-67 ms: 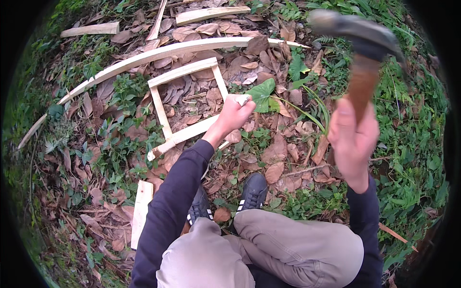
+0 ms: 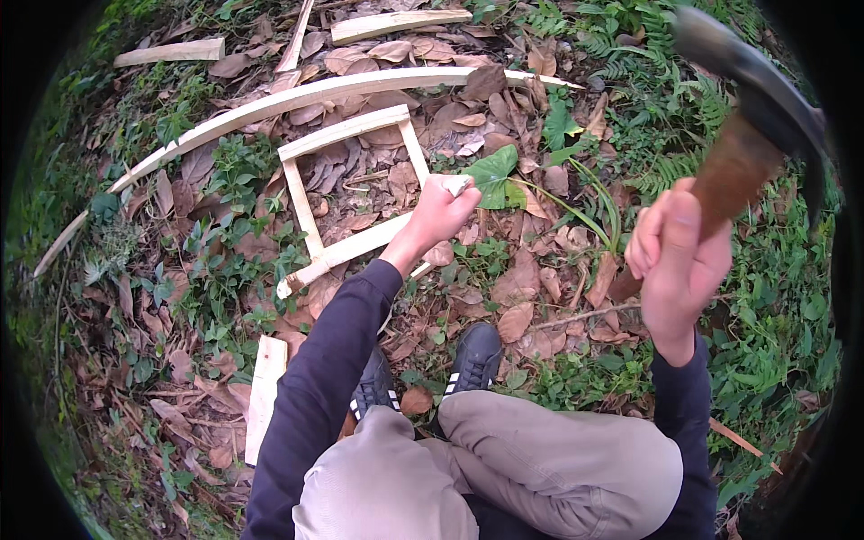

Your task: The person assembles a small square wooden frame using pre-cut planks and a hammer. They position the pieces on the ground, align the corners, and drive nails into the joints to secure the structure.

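Note:
A rectangular wooden frame of pale strips lies on the leaf litter in front of me. My left hand is closed at its near right corner. A pale wood end pokes out of that fist, in line with the near rail; the joint is hidden by my fingers. Raised at the right, my right hand is wrapped around the brown wooden handle of a claw hammer. The dark metal head is up and away from the frame, slightly blurred.
A long curved wooden strip lies beyond the frame. Loose pale pieces lie farther off, including a short block, and a flat offcut is beside my left arm. A broad green leaf stands by my left hand. My shoes are close below.
The hammer has swung up and to the right, its head tilting outward. My left hand and the frame have stayed almost in place.

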Action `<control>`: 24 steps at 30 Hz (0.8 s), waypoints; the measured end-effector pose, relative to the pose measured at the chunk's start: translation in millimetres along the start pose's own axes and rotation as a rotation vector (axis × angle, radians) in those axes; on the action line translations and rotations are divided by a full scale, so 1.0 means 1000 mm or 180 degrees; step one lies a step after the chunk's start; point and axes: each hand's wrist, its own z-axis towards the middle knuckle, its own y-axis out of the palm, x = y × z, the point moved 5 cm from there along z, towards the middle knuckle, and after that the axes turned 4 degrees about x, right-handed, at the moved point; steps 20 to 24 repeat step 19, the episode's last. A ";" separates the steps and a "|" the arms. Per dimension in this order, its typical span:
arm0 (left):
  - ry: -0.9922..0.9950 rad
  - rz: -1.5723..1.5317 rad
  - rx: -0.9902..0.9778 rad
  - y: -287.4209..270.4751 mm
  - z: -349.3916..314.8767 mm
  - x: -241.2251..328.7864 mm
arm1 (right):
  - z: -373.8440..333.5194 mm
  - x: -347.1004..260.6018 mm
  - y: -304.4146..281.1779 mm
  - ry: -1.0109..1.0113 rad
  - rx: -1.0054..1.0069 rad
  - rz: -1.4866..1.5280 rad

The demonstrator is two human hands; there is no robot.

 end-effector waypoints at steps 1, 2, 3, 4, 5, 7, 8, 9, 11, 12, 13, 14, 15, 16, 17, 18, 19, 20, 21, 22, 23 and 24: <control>0.0027 0.0002 -0.0029 0.006 0.002 0.003 | -0.012 0.016 -0.007 -0.0174 -0.0002 -0.0122; 0.0094 -0.0034 -0.0096 0.018 0.008 0.009 | -0.032 0.046 -0.018 -0.0371 0.0030 -0.0296; 0.0115 -0.0099 -0.0100 0.023 0.009 0.009 | -0.036 0.054 -0.011 -0.0356 -0.0172 -0.1391; 0.0158 -0.0086 -0.0099 0.024 0.009 0.008 | -0.040 0.068 -0.002 -0.0428 -0.0432 -0.2423; 0.0202 -0.0078 -0.0103 0.025 0.010 0.006 | -0.039 0.087 0.008 -0.0005 -0.1262 -0.2988; 0.0375 -0.0042 -0.0052 0.022 0.004 0.007 | -0.019 0.075 0.012 0.0149 -0.1014 -0.2536; 0.0255 -0.0033 -0.0012 0.013 0.009 0.003 | 0.001 0.051 0.017 0.0104 -0.1080 -0.2506; 0.0080 -0.0067 0.0008 0.008 0.008 -0.001 | 0.011 0.026 0.022 0.0023 -0.0837 -0.2290; -0.0077 -0.0127 0.0004 0.004 0.006 -0.002 | 0.013 0.002 0.017 -0.0102 -0.0106 -0.1264; -0.0087 -0.0153 0.0008 0.005 0.003 -0.003 | 0.009 0.001 0.010 0.0040 0.0145 -0.0494; -0.0044 -0.0191 -0.0017 0.009 0.004 -0.002 | 0.001 0.006 0.010 -0.0035 0.0216 -0.0337; -0.0001 -0.0227 -0.0042 0.012 0.006 -0.001 | -0.011 0.023 0.010 -0.0111 0.0285 -0.0176; -0.0050 -0.0258 -0.0130 0.014 0.006 -0.007 | -0.018 0.043 0.013 0.0119 -0.0309 -0.1335; -0.0020 -0.0304 -0.0066 0.017 0.008 -0.003 | -0.028 0.065 0.014 0.0139 -0.1002 -0.2482; 0.0015 -0.0329 0.0004 0.020 0.010 0.002 | -0.040 0.094 0.012 0.0311 -0.1348 -0.2717; 0.0049 -0.0320 0.0106 0.016 0.009 0.007 | -0.030 0.089 0.020 0.0273 -0.1414 -0.2506; 0.0090 -0.0286 0.0117 0.010 0.015 0.009 | -0.019 0.076 0.019 0.0594 -0.1569 -0.2244; 0.0090 -0.0286 0.0117 0.010 0.015 0.009 | -0.019 0.076 0.019 0.0594 -0.1569 -0.2244; 0.0090 -0.0286 0.0117 0.010 0.015 0.009 | -0.019 0.076 0.019 0.0594 -0.1569 -0.2244; 0.0090 -0.0286 0.0117 0.010 0.015 0.009 | -0.019 0.076 0.019 0.0594 -0.1569 -0.2244; 0.0090 -0.0286 0.0117 0.010 0.015 0.009 | -0.019 0.076 0.019 0.0594 -0.1569 -0.2244; 0.0090 -0.0286 0.0117 0.010 0.015 0.009 | -0.019 0.076 0.019 0.0594 -0.1569 -0.2244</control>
